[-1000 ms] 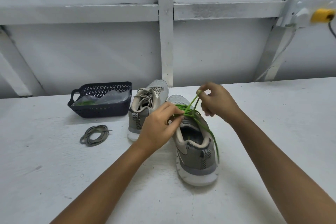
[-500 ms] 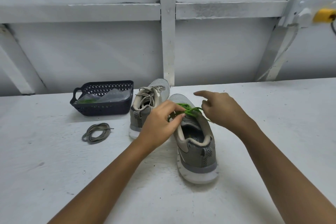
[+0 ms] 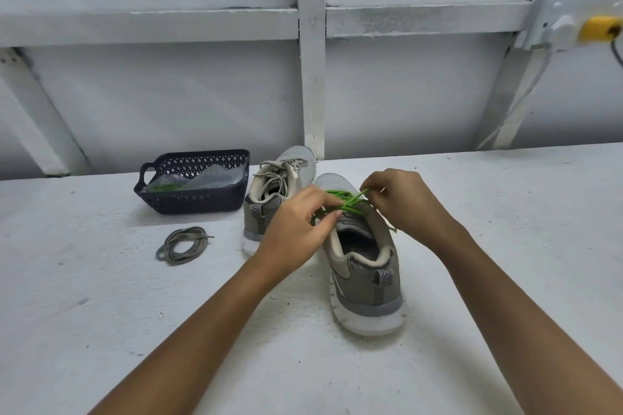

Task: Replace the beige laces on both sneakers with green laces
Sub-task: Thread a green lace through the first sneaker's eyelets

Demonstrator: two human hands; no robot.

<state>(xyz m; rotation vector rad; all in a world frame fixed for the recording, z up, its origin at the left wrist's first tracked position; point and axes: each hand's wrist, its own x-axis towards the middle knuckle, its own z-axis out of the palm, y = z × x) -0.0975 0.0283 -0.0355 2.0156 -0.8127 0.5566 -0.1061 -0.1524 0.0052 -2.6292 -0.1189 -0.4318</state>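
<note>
Green lace [image 3: 347,204] is threaded through the near sneaker [image 3: 365,280], which stands on the tabletop [image 3: 101,313] with its heel toward the person and its toe pointing away. The lace is bunched over the top eyelets, just behind the open collar.

Both hands work at that spot. The left hand [image 3: 296,229] comes in from the left of the near sneaker with fingers curled, and its fingertips pinch the lace. The right hand [image 3: 404,204] comes from the right, its thumb and forefinger nipped on strands lifted slightly above the tongue. One thin end trails down the right flank.

This looks like the tying-off of the first shoe. The next move probably calls for drawing the strands snug and closing a bow, with small, opposed pulls.

Left of the near sneaker and a little beyond it, the far sneaker [image 3: 279,185] still carries its beige laces [image 3: 279,172], so about half the job remains. The left hand hides whether the two shoes touch. Further left lie a loose lace coil [image 3: 183,244] and a dark basket [image 3: 192,204] holding a bag [image 3: 202,178] with something green inside.

Room is tight left of the near sneaker and open to its right. The wall [image 3: 312,77] rises just past both toes, and the tabletop's front edge is out of view.
</note>
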